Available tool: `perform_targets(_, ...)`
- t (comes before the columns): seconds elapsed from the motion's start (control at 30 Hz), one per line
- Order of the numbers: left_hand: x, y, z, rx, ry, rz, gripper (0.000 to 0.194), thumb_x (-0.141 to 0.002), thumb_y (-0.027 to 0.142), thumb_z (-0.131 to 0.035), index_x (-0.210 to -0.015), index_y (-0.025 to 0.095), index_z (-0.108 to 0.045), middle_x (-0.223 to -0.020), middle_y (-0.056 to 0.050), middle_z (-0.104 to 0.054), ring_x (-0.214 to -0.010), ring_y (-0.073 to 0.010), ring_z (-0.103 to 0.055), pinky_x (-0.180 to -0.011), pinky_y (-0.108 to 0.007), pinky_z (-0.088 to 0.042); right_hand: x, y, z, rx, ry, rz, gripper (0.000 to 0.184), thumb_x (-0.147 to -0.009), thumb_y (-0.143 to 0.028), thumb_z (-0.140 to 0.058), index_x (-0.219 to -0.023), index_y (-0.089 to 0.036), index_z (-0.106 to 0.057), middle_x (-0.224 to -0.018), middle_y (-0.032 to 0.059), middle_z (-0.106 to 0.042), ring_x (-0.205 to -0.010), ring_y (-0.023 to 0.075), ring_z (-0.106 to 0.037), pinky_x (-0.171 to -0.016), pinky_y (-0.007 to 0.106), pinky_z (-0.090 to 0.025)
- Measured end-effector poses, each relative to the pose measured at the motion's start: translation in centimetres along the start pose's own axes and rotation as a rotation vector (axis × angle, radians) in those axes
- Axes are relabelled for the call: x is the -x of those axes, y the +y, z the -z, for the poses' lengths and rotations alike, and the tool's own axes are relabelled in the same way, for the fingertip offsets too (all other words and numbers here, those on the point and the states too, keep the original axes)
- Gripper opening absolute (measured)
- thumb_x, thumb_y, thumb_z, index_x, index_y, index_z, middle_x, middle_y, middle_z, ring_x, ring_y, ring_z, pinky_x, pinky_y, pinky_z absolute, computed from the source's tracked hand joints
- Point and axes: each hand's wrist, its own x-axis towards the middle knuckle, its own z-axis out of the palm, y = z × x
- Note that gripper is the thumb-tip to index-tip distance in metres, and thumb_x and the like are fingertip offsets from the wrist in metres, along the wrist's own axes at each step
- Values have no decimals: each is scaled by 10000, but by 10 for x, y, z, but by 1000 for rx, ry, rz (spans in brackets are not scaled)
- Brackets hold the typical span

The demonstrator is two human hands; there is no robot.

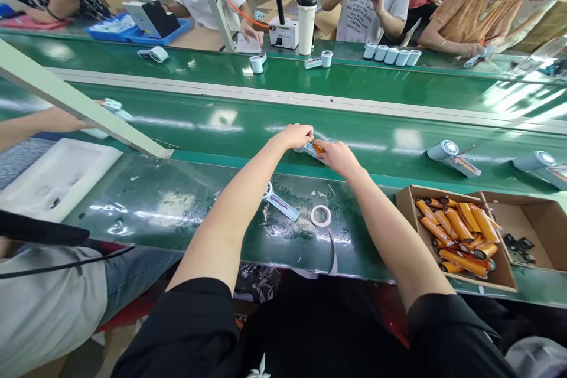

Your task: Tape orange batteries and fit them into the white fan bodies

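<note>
Along the green belt [221,106], two pale devices, one nearer [444,150] and one farther right [534,160], have loose wires and look unfinished. On the surface [146,195], the cardboard box [402,204] holds many orange batteries [456,224]. The open device [283,207] beside the tape roll [314,216] shows wires but no battery. The held device [314,152], over the belt's near side, shows orange in its handle; the right hand [339,156] has its fingers narrow around it, while the left hand [297,134] bends close, its grip impossible to tell.
</note>
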Motion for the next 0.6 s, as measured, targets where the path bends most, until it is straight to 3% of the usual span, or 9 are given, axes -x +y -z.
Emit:
perform_targets(0.13, 0, 9, 1, 27, 55, 16, 163, -1001, 274, -574, -1075, 245, -717, -1195, -48, -787, -1072, -225, -699, -899, -287, -494, -7, -10, -2, 92, -95, 24, 475, -1031, -383, -563, -1501, -361, -623, -1231, 116, -784, -1089, 343, -740, -915, 430, -577)
perform_targets(0.23, 17, 25, 3, 32, 129, 25, 216, -1009, 209, -545, -1139, 214, -717, -1199, -89, -777, -1069, -238, -695, -916, -329, -516, -16, -15, -1, 146, -145, 43, 432, -1001, -339, -578, -1413, -302, -704, -1237, 137, -779, -1115, 344, -735, -927, 436, -588)
perform_targets(0.33, 68, 47, -9, 28, 269, -18, 297, -1044, 209, -503, -1275, 192, -690, -1255, -131, -746, -1134, -254, -666, -1037, -405, -496, -21, -13, 4, 171, -138, 73, 369, -1015, -314, -560, -1312, -251, -770, -1300, 157, -754, -1173, 337, -717, -980, 421, -573)
perform_targets(0.4, 117, 61, -31, 8, 332, -221, 271, -1070, 304, -529, -1249, 212, -710, -1253, -117, -744, -1173, -255, -654, -1076, -424, -477, -20, -7, 9, 171, -115, 73, 360, -1019, -274, -556, -1301, -251, -779, -1303, 160, -750, -1175, 340, -716, -984, 424, -566)
perform_targets(0.47, 164, 73, -58, -57, 268, -500, 263, -1045, 419, -619, -1189, 232, -732, -1218, -94, -757, -1182, -256, -662, -1042, -416, -489, -16, 0, 15, 159, -87, 58, 381, -1017, -226, -560, -1337, -275, -760, -1292, 144, -757, -1176, 338, -713, -986, 429, -559)
perform_targets(0.5, 183, 77, -71, -104, 230, -577, 270, -1019, 430, -666, -1187, 228, -729, -1219, -93, -757, -1193, -262, -661, -1031, -416, -493, -12, 2, 18, 149, -74, 53, 394, -1009, -209, -578, -1357, -279, -747, -1301, 136, -756, -1198, 338, -702, -1000, 428, -551)
perform_targets(0.6, 212, 83, -100, -219, 171, -588, 198, -1006, 278, -677, -1186, 202, -707, -1198, -97, -755, -1193, -264, -657, -1015, -405, -504, 11, 4, 33, 111, -24, 37, 417, -991, -214, -640, -1403, -206, -705, -1390, 163, -714, -1285, 357, -650, -1054, 434, -520)
